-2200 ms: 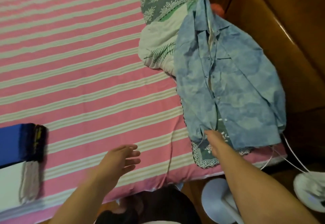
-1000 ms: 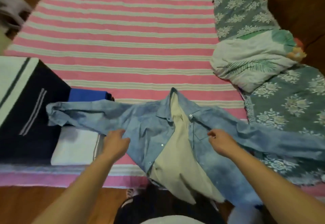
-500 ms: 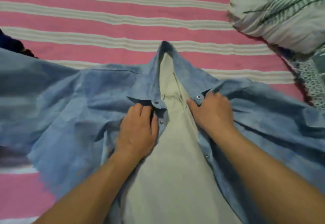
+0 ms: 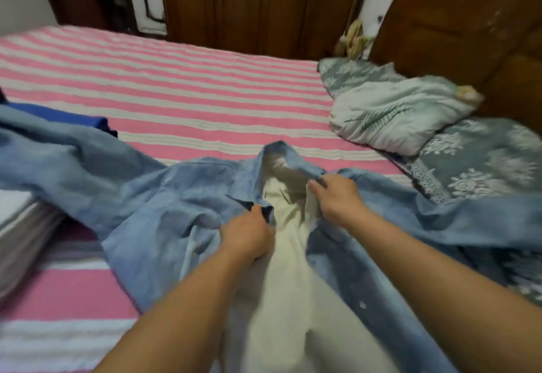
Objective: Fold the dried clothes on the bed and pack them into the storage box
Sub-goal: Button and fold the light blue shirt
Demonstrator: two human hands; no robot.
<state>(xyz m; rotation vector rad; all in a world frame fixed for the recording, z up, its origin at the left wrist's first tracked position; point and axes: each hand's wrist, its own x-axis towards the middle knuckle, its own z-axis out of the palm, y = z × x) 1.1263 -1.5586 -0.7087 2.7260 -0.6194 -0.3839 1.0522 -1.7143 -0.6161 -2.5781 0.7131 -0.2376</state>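
My left hand (image 4: 249,236) curls its fingers round the left front edge of the faded blue button-up shirt (image 4: 140,196), just below the collar; my right hand (image 4: 337,199) pinches the opposite edge at the collar, baring the pale lining. The shirt lies spread open at the near edge of the pink-and-white striped bed (image 4: 176,94). A crumpled white-green blanket (image 4: 393,117) sits toward the right edge, folded clothes (image 4: 20,226) by the left.

Floral pillows (image 4: 481,161), wooden headboard (image 4: 457,20)
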